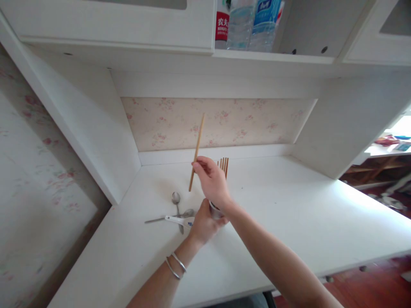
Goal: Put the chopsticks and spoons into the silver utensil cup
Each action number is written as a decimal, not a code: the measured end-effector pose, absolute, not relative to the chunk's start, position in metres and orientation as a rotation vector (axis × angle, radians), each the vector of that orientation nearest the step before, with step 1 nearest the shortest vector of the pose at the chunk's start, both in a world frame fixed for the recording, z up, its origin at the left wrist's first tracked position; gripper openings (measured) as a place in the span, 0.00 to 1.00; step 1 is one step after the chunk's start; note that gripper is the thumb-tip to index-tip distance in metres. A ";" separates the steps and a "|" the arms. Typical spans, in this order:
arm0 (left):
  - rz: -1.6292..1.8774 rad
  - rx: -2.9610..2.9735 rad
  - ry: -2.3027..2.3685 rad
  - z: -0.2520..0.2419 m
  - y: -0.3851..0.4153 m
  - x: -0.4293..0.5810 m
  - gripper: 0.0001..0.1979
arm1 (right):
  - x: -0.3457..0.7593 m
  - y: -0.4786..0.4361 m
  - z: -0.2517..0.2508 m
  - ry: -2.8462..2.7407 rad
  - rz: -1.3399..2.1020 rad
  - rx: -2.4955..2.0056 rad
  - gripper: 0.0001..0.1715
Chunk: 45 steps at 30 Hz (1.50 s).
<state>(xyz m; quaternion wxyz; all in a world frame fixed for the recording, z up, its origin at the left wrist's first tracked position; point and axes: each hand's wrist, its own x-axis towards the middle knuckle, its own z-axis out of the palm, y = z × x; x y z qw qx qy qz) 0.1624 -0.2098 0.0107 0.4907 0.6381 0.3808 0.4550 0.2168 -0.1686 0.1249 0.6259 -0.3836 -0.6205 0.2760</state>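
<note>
A light wooden chopstick (199, 136) stands tilted in the fingers of my right hand (212, 179), pinched below its middle and raised above the white tabletop. My left hand (205, 224) wraps around a small cup-like holder (215, 210), whose rim shows between the hands; most of it is hidden. Behind my right hand, several brown chopsticks (226, 167) stick up; their lower ends are out of sight. To the left of my left hand lie a white soup spoon (176, 219) and several metal spoons (176, 197), crossing one another.
The white tabletop (272, 231) is framed by side panels and a low back wall with flowered paper. Overhead runs a white cabinet (128, 30) with plastic bottles (239, 25) in its open part. A side panel (362, 119) bounds the right.
</note>
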 end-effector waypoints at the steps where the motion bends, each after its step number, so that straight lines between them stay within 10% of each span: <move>1: 1.145 1.563 0.961 0.012 -0.211 0.164 0.29 | 0.229 -0.172 0.125 -1.339 0.643 -0.875 0.19; 24: 1.233 1.682 1.245 0.012 -0.213 0.173 0.36 | 0.307 -0.177 0.027 -1.197 0.723 -1.237 0.13; 45: 1.236 1.700 1.212 0.010 -0.210 0.172 0.36 | 0.313 -0.177 0.043 -1.349 0.589 -1.152 0.17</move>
